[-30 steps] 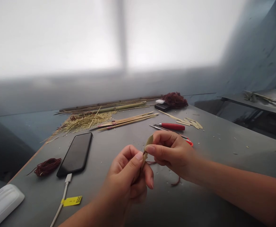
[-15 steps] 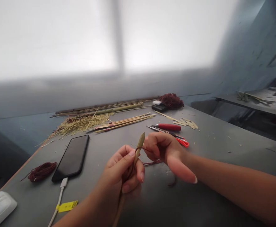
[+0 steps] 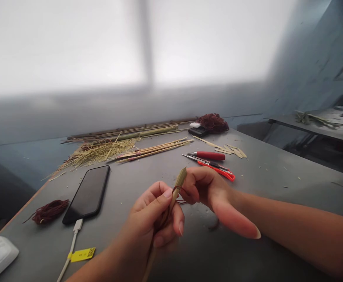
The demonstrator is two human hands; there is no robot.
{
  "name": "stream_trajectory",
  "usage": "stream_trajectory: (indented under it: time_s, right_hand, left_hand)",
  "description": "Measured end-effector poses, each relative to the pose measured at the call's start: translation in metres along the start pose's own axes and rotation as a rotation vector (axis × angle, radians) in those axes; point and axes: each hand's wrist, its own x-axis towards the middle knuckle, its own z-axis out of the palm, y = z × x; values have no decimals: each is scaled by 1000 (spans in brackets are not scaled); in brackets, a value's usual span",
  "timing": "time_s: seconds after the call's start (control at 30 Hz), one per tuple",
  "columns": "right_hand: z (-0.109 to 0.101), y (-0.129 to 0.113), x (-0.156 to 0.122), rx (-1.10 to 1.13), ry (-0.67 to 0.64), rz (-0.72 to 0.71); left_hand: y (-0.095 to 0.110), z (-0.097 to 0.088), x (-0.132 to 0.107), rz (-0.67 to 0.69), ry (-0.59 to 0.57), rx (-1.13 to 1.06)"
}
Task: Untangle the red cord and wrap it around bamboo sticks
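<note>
Since the frame from one second ago, the right hand (image 3: 211,188) has left its pinch on the stick's tip, and its thumb now stretches out toward the near right. The left hand (image 3: 156,213) grasps the stick (image 3: 179,179) between thumb and fingers, its tip pointing up and away above the table; this firm pinch probably steadies it. A dark red cord (image 3: 176,188) crosses the stick just above the left thumb and runs to the right hand's curled fingers, seemingly drawn taut, though whether they grip it I cannot tell. The red-handled knife (image 3: 210,155) and orange-red cutter (image 3: 222,171) lie just beyond, perhaps kept within reach. The grey table (image 3: 148,172) is specked with scraps; a bright window (image 3: 71,47) fills the far side, and another table (image 3: 289,120) stands far right.
</note>
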Motion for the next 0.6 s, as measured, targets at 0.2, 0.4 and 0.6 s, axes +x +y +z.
stream_trajectory:
  time_s: [0.2,0.4,0.6]
  right_hand:
    - [12,-16,-1,-25,55,118]
    - [16,-24,1,-164,261,150]
    - [12,-19,1,-191,287,197]
  left_hand:
    - [1,0,1,49,27,-8]
    - [2,-3,0,68,100,10]
    - [-1,-2,0,98,102,-2]
